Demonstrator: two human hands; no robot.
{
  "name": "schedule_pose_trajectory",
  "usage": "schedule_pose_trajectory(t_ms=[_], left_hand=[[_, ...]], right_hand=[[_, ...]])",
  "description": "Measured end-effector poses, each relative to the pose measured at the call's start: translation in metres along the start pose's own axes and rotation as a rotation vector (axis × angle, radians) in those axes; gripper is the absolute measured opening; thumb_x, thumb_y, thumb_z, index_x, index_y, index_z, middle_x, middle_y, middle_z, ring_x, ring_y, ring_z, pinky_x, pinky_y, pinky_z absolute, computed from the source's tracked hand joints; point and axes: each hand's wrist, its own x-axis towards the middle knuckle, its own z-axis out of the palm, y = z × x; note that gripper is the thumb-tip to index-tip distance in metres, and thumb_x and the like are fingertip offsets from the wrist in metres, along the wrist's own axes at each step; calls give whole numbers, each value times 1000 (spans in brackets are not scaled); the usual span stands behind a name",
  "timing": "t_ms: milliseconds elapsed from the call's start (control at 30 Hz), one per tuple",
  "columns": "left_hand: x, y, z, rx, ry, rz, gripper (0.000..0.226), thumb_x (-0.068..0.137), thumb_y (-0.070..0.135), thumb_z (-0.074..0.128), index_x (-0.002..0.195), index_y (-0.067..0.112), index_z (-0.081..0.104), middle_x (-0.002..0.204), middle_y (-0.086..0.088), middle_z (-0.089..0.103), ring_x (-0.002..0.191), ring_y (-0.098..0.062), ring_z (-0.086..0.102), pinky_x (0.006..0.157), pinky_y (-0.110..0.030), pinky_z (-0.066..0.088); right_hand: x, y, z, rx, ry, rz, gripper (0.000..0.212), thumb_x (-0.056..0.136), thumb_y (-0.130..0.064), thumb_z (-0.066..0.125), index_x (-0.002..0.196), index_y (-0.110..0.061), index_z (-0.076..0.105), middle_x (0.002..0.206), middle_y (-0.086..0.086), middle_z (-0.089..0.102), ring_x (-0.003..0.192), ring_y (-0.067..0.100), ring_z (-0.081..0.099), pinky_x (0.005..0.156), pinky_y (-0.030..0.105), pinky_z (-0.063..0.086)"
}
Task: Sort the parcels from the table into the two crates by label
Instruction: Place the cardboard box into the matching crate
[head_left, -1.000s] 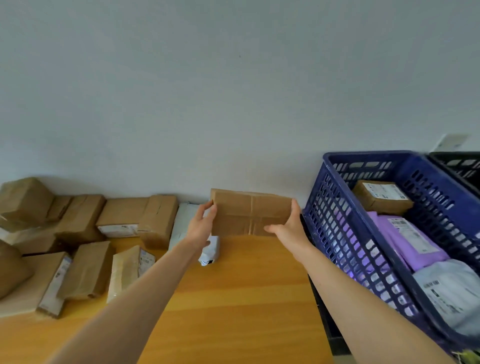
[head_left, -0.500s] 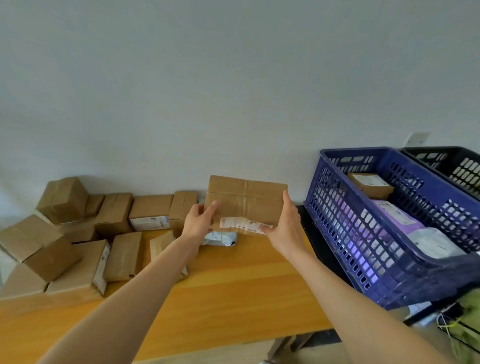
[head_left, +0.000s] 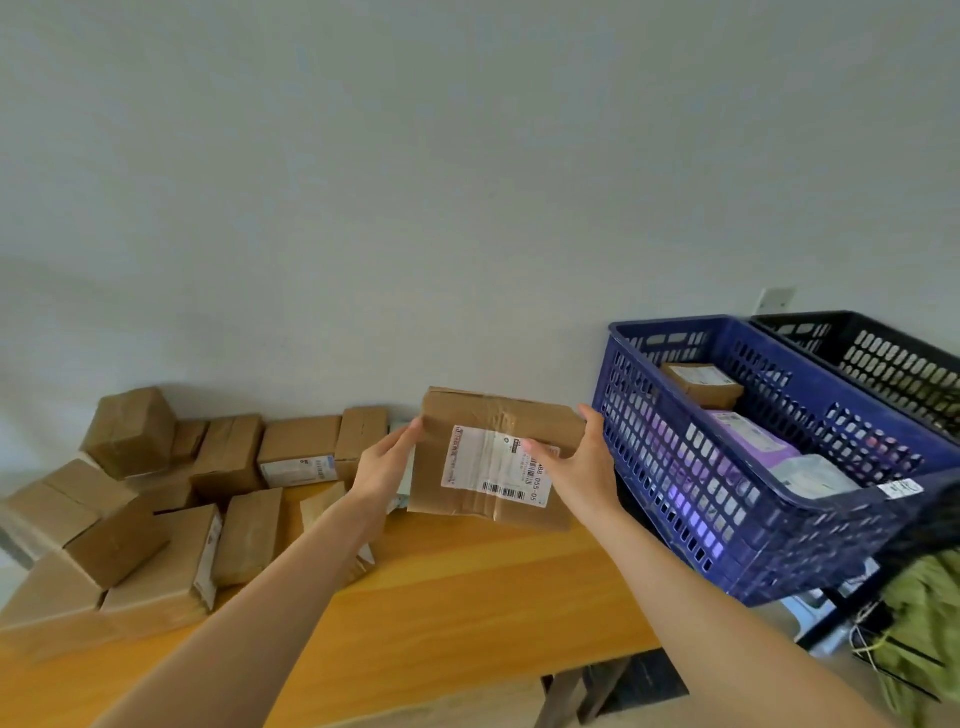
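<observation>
I hold a flat brown cardboard parcel (head_left: 467, 415) in the air over the back of the wooden table (head_left: 467, 597), its white barcode label turned toward me. My left hand (head_left: 387, 465) grips its left edge. My right hand (head_left: 576, 462) grips its right side, thumb on the label. Just right of the parcel stands a blue crate (head_left: 727, 525) with a small brown box, a purple bag and a grey bag inside. Behind that one is a black crate (head_left: 883, 358); its contents are hidden. Several brown parcels (head_left: 228, 462) lie piled at the table's left.
A white-and-teal bag (head_left: 405, 478) peeks out behind my left hand. The crates rest on a dark stand right of the table. A green cloth bundle (head_left: 919, 623) lies low at the right. A plain wall closes off the back.
The parcel has come up off the table and tipped toward me, so its label now faces the camera. My view has pulled back and shifted, showing more of the table and both crates.
</observation>
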Motion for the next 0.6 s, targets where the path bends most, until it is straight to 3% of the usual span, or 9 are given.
schedule_pose_trajectory(t_ms=[100, 167, 267, 400, 500, 600], left_hand=[[-6, 5, -2, -32, -110, -2, 46, 85, 55, 60, 130, 46, 52, 123, 3, 60, 120, -29, 51, 98, -61, 44], [-10, 10, -1, -21, -164, 38, 46, 85, 50, 62, 129, 48, 48, 120, 1, 61, 114, -28, 56, 93, -59, 48], [-15, 17, 5, 34, -202, 146, 51, 86, 41, 65, 129, 51, 40, 124, 5, 60, 110, -22, 60, 92, -48, 52], [-19, 32, 9, 159, -240, 265, 63, 85, 32, 68, 136, 45, 33, 120, 7, 58, 106, -15, 61, 80, -28, 54], [-20, 46, 6, 189, -290, 278, 65, 78, 41, 71, 133, 45, 38, 120, 2, 59, 103, -19, 64, 85, -39, 57], [-21, 52, 4, 170, -296, 267, 64, 72, 45, 71, 130, 45, 41, 123, -2, 57, 101, -22, 66, 79, -42, 59]], right_hand=[[0, 0, -6, 62, -6, 16, 88, 74, -46, 79, 143, -23, 30, 133, 3, 52, 119, 19, 52, 94, 32, 44], [-1, -2, -10, 149, 18, 58, 91, 72, -42, 82, 142, -18, 29, 126, 2, 56, 111, 18, 57, 90, 32, 47], [0, -7, -17, 247, 45, 129, 80, 71, -38, 83, 131, -13, 35, 115, 1, 58, 96, 14, 58, 77, 27, 44], [-1, -8, -27, 378, 23, 188, 64, 73, -36, 82, 119, -12, 45, 111, 2, 60, 97, 12, 59, 78, 28, 46], [-2, -6, -34, 447, 2, 205, 61, 75, -36, 81, 118, -12, 46, 108, 0, 61, 96, 9, 59, 70, 24, 45], [-2, -7, -38, 480, -30, 193, 57, 78, -34, 79, 119, -12, 46, 107, -2, 60, 93, 5, 57, 66, 21, 42]])
